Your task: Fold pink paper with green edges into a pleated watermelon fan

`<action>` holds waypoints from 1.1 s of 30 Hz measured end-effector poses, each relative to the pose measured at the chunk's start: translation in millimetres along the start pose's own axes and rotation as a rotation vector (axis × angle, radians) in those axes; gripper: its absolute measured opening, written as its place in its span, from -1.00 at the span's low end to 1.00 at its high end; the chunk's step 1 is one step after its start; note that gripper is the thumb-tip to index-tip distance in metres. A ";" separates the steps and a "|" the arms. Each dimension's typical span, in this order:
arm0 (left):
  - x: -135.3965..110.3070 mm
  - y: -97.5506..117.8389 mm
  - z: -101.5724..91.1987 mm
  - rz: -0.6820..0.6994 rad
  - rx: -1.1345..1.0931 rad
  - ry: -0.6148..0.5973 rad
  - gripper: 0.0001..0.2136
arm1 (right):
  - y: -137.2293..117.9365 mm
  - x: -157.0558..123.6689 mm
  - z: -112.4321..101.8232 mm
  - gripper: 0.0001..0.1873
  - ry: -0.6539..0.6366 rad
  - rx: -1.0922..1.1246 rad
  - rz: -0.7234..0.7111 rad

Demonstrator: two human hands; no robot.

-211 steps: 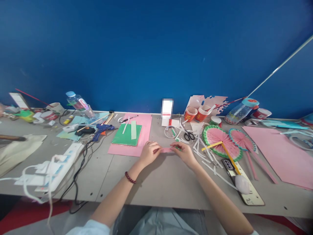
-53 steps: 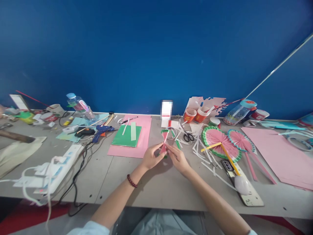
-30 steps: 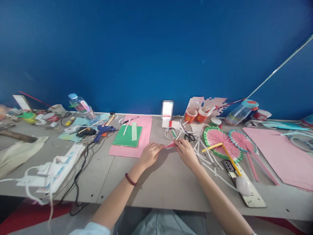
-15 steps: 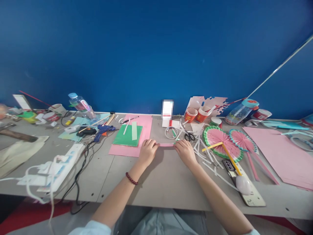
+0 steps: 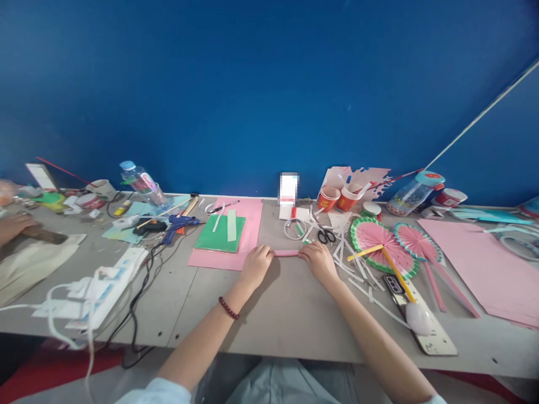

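A narrow pink paper strip (image 5: 287, 253) stretches sideways between my hands, low over the grey table (image 5: 278, 314). My left hand (image 5: 258, 264) pinches its left end and my right hand (image 5: 316, 259) pinches its right end. The fingertips cover both ends. Just beyond my right hand lie black-handled scissors (image 5: 327, 236) and a roll of clear tape (image 5: 296, 228). To the left of my left hand, a green paper stack (image 5: 219, 238) rests on a pink sheet (image 5: 252, 216).
White paper scraps (image 5: 349, 264) and two watermelon-patterned paper fans (image 5: 379, 247) lie on the right, with a phone (image 5: 435, 336) nearby. On the left are a blue glue gun (image 5: 179, 227) and a white power strip (image 5: 113, 286). Another person's hand (image 5: 14, 227) is at a wooden handle (image 5: 46, 234).
My hands have shifted slightly down with the strip, which now looks narrower and rounder. At far left, another person's hand has come onto the wooden handle.
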State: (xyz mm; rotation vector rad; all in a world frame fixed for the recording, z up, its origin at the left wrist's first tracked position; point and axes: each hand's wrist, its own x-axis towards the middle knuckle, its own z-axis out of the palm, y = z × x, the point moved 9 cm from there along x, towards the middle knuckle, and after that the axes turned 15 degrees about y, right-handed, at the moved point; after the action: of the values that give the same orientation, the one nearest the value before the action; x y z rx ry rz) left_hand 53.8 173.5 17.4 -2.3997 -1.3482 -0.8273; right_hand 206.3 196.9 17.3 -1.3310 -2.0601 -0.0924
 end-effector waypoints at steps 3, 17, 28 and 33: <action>-0.4 -3.9 2.1 -0.045 -0.059 -0.062 -0.71 | 4.9 -0.3 2.6 -0.79 -0.052 0.047 0.061; 5.8 -30.6 5.3 -0.297 -0.340 -0.046 -0.76 | 27.1 11.7 13.0 -0.79 -0.147 0.186 0.319; 7.1 -33.4 10.1 -0.331 -0.376 -0.062 -0.75 | 46.0 12.8 23.2 -0.80 -0.202 0.335 0.488; 9.0 -33.8 11.2 -0.321 -0.393 -0.059 -0.74 | 50.9 10.6 28.8 -0.80 -0.208 0.331 0.525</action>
State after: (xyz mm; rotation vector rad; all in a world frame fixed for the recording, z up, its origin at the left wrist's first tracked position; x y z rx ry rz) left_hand 32.7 203.2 12.3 -2.5391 -1.7680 -1.2125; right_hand 231.6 240.9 -13.5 -1.6633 -1.7178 0.6123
